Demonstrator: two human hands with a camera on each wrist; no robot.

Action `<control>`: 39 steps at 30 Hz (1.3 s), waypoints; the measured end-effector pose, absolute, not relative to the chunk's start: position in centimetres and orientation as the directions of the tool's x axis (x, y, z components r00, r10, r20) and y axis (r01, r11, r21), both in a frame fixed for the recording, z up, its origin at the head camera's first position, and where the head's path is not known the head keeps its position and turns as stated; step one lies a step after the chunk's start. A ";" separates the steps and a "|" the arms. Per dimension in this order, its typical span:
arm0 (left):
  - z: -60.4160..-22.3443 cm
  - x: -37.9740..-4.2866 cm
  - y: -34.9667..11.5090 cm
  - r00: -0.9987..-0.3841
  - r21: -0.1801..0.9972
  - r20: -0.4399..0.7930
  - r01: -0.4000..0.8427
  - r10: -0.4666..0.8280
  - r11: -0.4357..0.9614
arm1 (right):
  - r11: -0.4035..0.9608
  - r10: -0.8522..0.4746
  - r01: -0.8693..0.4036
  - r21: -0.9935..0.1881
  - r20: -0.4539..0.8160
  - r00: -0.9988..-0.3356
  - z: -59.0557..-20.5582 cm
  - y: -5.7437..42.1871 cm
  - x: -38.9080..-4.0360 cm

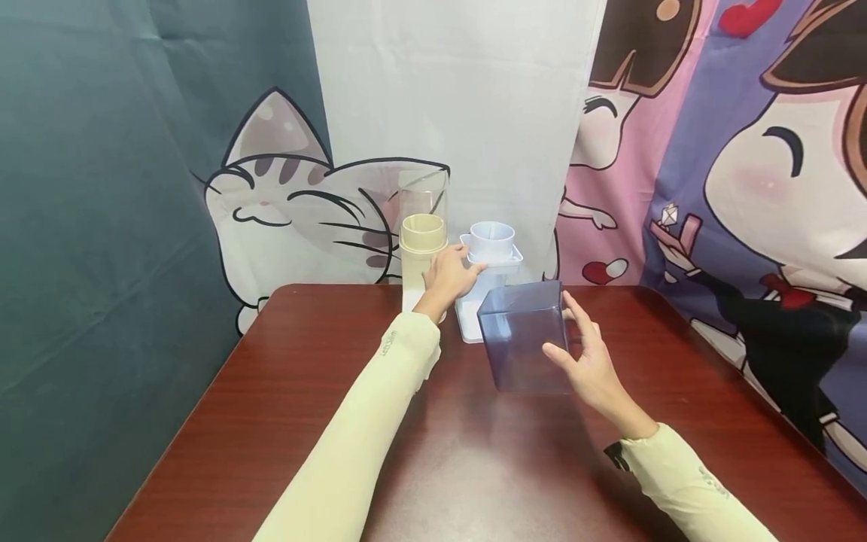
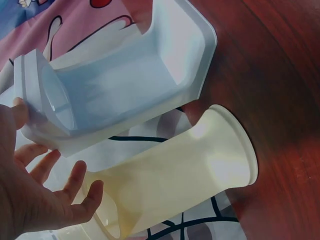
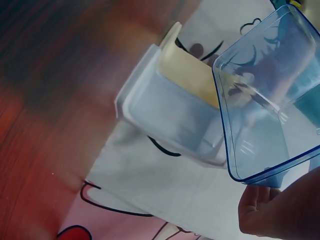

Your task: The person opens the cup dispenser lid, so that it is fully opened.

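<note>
Blue box [image 1: 528, 346], tilted at about 5 o'clock from the white stand [image 2: 117, 95] (12 being the far edge of the table [image 1: 291, 421]), its 3 o'clock side gripped between thumb and curled fingers of the right hand [image 1: 589, 369]; so one-sided a hold might let it slip or swing into the white stand. The left hand [image 1: 448, 275], half curled, brackets the white stand's 8 o'clock corner, whether gripping or merely touching cannot be told; a stray push there could topple it, or its trailing fingers knock the yellow stand [image 2: 185, 160] at 9 o'clock.
</note>
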State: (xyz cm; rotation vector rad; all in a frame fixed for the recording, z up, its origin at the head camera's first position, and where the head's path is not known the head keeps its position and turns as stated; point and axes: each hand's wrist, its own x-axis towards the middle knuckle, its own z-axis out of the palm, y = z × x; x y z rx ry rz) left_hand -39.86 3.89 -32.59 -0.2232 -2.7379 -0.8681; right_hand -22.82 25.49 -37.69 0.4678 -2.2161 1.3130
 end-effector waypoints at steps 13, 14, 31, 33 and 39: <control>-32.6 -41.7 4.9 -0.961 0.508 0.276 0.173 0.031 0.844 | 0.506 -0.105 -0.494 -0.707 0.518 -0.849 -38.3 25.6 -23.4; -32.7 -41.8 5.0 -0.962 0.509 0.271 0.168 0.028 0.844 | 0.510 -0.115 -0.495 -0.703 0.514 -0.850 -38.0 25.4 -23.2; -32.0 -42.9 6.4 -0.974 0.564 0.226 0.124 -0.008 0.816 | 0.530 -0.129 -0.500 -0.685 0.517 -0.846 -39.3 25.6 -26.0; -32.0 -42.9 6.5 -0.975 0.575 0.223 0.121 -0.013 0.809 | 0.528 -0.116 -0.494 -0.691 0.517 -0.848 -40.0 25.8 -26.7; -32.1 -42.6 6.6 -0.978 0.602 0.204 0.098 -0.035 0.793 | 0.533 -0.097 -0.459 -0.711 0.488 -0.868 -40.8 25.9 -27.7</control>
